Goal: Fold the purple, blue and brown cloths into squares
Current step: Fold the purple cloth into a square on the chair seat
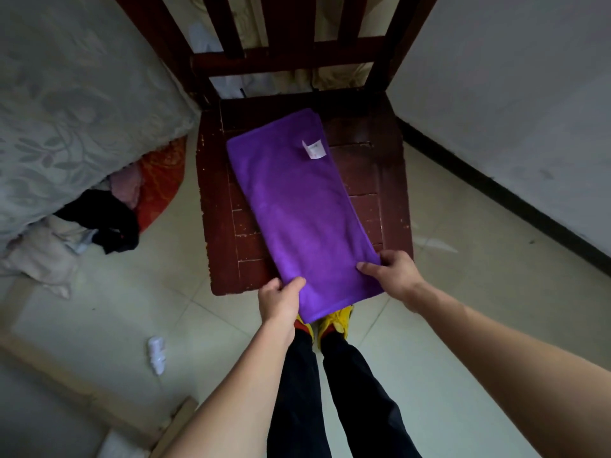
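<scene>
A purple cloth [297,206] lies folded into a long rectangle on the seat of a dark red wooden chair [373,173], its near end hanging over the seat's front edge. A white label [313,149] shows near its far right corner. My left hand [279,300] pinches the near left corner, thumb on top. My right hand [393,272] pinches the near right corner. No blue or brown cloth is in view.
A bed with a grey patterned cover [72,110] stands at the left, with piled clothes [109,219] under its edge. A white wall [515,104] runs along the right. My legs and yellow shoes [334,320] stand on the tiled floor before the chair.
</scene>
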The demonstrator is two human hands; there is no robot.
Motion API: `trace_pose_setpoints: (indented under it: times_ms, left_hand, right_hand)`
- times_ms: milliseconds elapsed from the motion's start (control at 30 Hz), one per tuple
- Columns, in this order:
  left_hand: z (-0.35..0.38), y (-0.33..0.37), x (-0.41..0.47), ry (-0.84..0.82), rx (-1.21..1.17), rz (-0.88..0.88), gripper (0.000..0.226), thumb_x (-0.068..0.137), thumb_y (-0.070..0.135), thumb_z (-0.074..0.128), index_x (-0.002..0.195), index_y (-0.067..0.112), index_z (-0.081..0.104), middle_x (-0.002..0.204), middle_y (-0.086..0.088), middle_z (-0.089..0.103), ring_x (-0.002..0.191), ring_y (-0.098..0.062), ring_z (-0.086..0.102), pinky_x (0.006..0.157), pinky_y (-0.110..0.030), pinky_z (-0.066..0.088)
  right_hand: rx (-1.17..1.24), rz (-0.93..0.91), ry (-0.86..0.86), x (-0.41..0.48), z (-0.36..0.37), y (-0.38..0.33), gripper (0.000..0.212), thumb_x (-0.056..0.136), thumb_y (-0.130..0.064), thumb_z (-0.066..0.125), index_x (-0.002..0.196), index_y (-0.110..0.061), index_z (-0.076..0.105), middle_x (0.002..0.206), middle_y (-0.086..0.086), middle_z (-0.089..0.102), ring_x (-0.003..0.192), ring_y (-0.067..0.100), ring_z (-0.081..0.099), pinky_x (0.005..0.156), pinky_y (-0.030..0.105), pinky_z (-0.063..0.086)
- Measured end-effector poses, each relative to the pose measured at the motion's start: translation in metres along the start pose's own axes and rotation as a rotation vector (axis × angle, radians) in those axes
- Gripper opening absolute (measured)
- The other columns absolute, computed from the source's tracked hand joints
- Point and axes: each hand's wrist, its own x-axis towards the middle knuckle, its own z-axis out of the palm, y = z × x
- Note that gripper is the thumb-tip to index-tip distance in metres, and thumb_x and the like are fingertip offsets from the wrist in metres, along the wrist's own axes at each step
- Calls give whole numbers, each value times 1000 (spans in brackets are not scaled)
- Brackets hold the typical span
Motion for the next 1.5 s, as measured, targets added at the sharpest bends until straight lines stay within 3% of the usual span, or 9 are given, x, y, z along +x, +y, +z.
trace_pose_setpoints:
  times_ms: [200, 300, 433, 633, 867, 967, 1100, 1233, 1500]
  left_hand:
    - [-16, -16, -24, 62, 26, -51, 22, 83, 18, 71, 92, 12, 52, 97, -19, 67, 79, -32, 67, 68, -41, 57]
    - [-25, -3, -45, 147, -28, -19, 26, 88, 12, 65, 100, 15, 42, 82, -9, 57, 59, -22, 53, 38, -25, 44]
    - [-39, 36, -55, 92, -205, 12, 16, 90, 0, 55, 85, 15, 51, 81, -14, 51, 50, -21, 45, 31, -14, 28]
    - [-53, 129, -15, -132, -490, -180, 20, 93, 7, 43, 76, 7, 53, 48, -8, 52, 27, -7, 39, 27, -11, 20]
    - [-39, 206, 46, -176, -574, -185, 28, 97, 26, 44, 83, 2, 50, 81, -15, 51, 63, -20, 53, 36, -13, 39]
    - [-32, 217, 65, -115, -566, -128, 32, 97, 28, 46, 96, -4, 49, 86, -18, 54, 68, -23, 61, 43, -19, 50]
    - [-27, 200, 76, 314, 7, 495, 36, 87, 17, 52, 122, 9, 55, 99, -15, 63, 78, -29, 65, 73, -38, 56]
    - [-25, 176, 67, 315, 845, 1124, 43, 87, 17, 50, 130, 14, 55, 137, -16, 48, 121, -34, 50, 96, -44, 44]
    - [-27, 169, 111, 201, 1404, 1042, 66, 98, 49, 20, 153, 19, 0, 161, -9, -8, 149, -31, -3, 119, -51, 11]
  right_hand:
    - [7, 12, 45, -24, 8, 11, 30, 71, -33, 81, 90, -20, 61, 89, 2, 68, 79, 25, 67, 69, 41, 58]
    - [38, -136, 42, -47, 5, 3, 42, 79, -26, 76, 117, -28, 58, 99, -3, 68, 84, 15, 66, 76, 31, 55]
    - [288, -143, -60, -64, -8, -43, 15, 92, -12, 61, 103, -16, 70, 78, 2, 65, 47, 6, 50, 42, 18, 40]
    - [591, 33, -245, -39, -28, -133, 39, 85, 15, 35, 102, -8, 63, 71, 5, 74, 72, 18, 72, 51, 20, 43]
    - [333, -145, -56, 33, -10, -203, 15, 90, -21, 66, 77, -16, 59, 56, -3, 67, 45, 6, 64, 43, 16, 35]
    - [274, -164, 5, 58, 0, -215, 13, 92, -21, 62, 101, -12, 61, 72, 3, 69, 49, 9, 64, 42, 16, 38]
    - [-145, -491, 232, 61, 4, -206, 45, 91, -22, 59, 134, -18, 50, 102, 1, 66, 88, 16, 64, 75, 31, 53]
    - [-732, -988, 371, 52, 17, -185, 49, 88, -23, 47, 137, -16, 49, 139, 13, 49, 127, 35, 46, 88, 47, 48]
    - [-1117, -931, 233, 87, 23, -157, 63, 99, -44, 26, 154, -16, 14, 163, 8, 5, 150, 22, 6, 113, 53, 26]
